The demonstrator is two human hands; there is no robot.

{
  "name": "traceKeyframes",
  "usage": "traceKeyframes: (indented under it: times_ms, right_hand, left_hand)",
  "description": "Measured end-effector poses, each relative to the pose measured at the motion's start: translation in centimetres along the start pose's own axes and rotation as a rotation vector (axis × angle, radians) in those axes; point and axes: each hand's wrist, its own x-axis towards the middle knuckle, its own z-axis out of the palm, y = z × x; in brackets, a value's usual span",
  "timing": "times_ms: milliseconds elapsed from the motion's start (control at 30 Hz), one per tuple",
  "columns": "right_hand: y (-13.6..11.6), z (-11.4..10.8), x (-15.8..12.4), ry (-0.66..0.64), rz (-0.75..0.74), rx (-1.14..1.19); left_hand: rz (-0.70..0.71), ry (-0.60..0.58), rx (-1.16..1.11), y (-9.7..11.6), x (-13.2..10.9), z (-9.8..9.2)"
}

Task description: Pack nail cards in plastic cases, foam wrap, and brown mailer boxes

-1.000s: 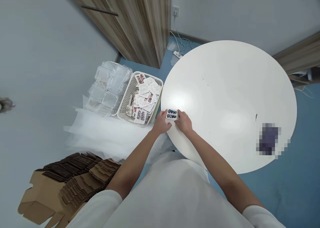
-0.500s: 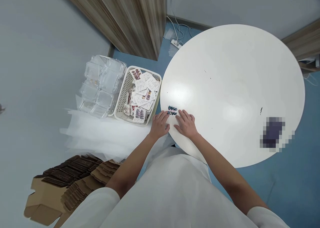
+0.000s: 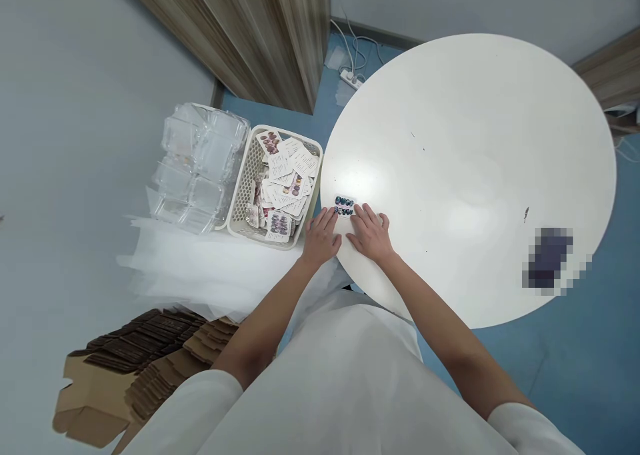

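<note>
Bare forearms point(image 3: 274, 303) stretch forward from short white sleeves point(image 3: 207, 402); the bare left hand point(image 3: 321, 239) and bare right hand point(image 3: 373, 236) lie palm-down, fingers point(image 3: 328, 220) extended.

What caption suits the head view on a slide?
Left hand and right hand at a small card of dark oval shapes on a white table, basket of cards to the left.

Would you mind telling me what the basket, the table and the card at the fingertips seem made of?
Basket: likely matte plastic, given its regular holes.
Table: smooth, satin white top, perhaps laminate, from its soft glare.
Card: probably paperboard, thin and flat; its shiny dark pieces may be plastic.
</note>
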Motion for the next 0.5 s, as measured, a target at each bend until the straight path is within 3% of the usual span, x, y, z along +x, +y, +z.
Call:
traceKeyframes:
  times_ms: [500]
  right_hand:
    - [-0.02, -0.16, 0.11, 0.027, -0.018, 0.019]
  left_hand:
    - [-0.009, 0.015, -0.018, 0.26, -0.13, 0.25]
